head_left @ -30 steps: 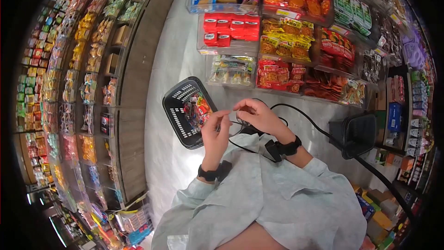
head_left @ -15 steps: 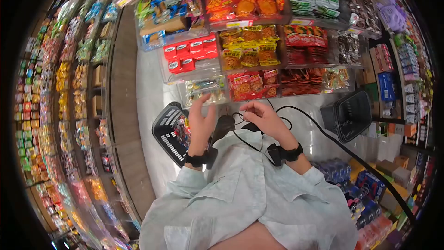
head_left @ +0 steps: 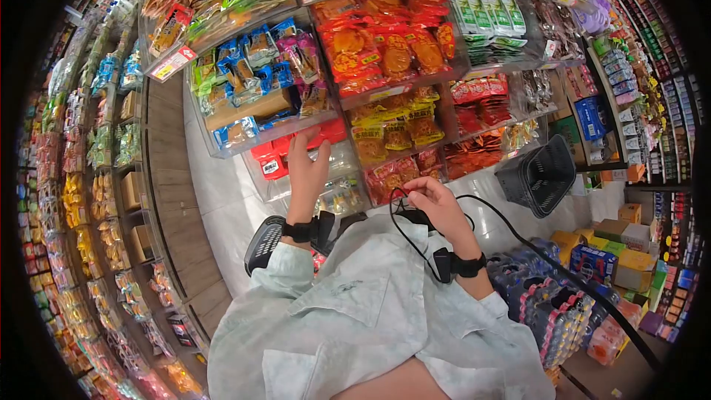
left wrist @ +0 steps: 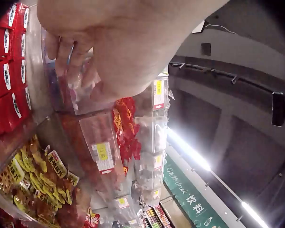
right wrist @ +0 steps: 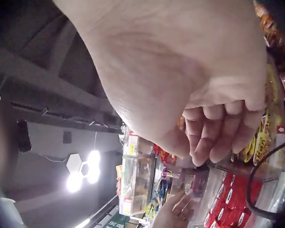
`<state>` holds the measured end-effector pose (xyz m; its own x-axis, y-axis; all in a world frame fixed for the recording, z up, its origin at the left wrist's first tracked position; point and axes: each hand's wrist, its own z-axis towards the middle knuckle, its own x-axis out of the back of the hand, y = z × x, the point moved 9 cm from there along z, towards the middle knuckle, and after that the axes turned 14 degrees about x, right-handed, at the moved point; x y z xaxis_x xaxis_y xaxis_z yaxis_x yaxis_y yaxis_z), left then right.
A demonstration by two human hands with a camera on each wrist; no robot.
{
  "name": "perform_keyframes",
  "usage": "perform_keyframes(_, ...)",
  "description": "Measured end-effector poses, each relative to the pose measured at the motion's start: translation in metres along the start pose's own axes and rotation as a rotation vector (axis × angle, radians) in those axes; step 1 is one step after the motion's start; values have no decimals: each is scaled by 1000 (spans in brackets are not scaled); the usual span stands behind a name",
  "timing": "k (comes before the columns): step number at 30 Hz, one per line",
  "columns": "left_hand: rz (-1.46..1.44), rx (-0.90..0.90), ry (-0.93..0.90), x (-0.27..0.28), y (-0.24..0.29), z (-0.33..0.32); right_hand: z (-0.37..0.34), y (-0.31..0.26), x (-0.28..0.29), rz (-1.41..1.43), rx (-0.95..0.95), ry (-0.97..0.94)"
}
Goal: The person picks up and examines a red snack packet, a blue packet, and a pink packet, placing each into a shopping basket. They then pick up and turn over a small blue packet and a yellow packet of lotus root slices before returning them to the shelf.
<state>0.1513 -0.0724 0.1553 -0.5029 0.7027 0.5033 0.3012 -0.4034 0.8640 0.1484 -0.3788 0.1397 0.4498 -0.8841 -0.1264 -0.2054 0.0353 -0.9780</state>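
Note:
My left hand [head_left: 307, 174] reaches forward with its fingers extended and nothing held. In the head view it overlaps a clear bin of red packets [head_left: 272, 167], just below the bin of blue-wrapped snacks [head_left: 259, 52]. The left wrist view has the left palm [left wrist: 123, 52] in front of clear bin walls, beside the red packets [left wrist: 9, 76]. My right hand [head_left: 437, 204] hovers before my body, fingers loosely bent and no item in them. Close by it loops a thin black cable [head_left: 395, 222]. Its bent fingers [right wrist: 211, 137] show from the palm side in the right wrist view.
A dark shopping basket [head_left: 261, 244] with packets stands on the floor at left, partly behind my sleeve. Another black basket [head_left: 537, 178] is at right. Tiered bins hold red cracker packs [head_left: 385, 41] and yellow packs [head_left: 396, 130]. Shelving [head_left: 174, 200] lines the left; bottle packs [head_left: 541, 304] stand right.
The hands, close together a second ago, have parted. My left hand has moved forward towards the bins, its fingers straightening. The view has shifted nearer the display; the right hand stays loosely bent.

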Motion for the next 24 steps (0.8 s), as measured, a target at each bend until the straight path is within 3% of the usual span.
perform_keyframes(8, -56, 70, -126, 8, -13, 35, 8, 8, -30, 31, -80, 192)
perform_keyframes(14, -229, 120, -220, 11, -18, 49, 13, 10, -47, 5, -96, 214)
perform_keyframes(20, -114, -9, -159, 20, -18, 48, 30, 1, -58, -61, -87, 119)
perform_keyframes(23, -217, 161, -34, 48, -47, 43, 37, 1, -58, -27, -95, 67)
perform_keyframes(24, -165, 123, 68, 65, -53, 40, 40, -1, -57, -29, -80, 52)
